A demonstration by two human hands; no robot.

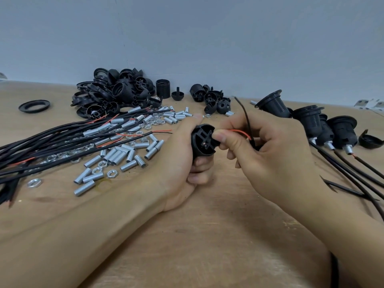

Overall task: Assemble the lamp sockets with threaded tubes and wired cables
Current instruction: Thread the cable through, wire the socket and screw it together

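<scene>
Where brown tabletop (207, 235) meets grey wall (207, 38), scattered black parts (116, 94).

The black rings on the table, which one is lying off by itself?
The flat black ring at far left lies alone on the wood; the other rings are heaped in the pile of black parts.

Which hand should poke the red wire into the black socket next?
The right hand, probably: it already pinches the thin red wire right at the black plastic socket body, which the left hand grips, keeping it steady.
</scene>
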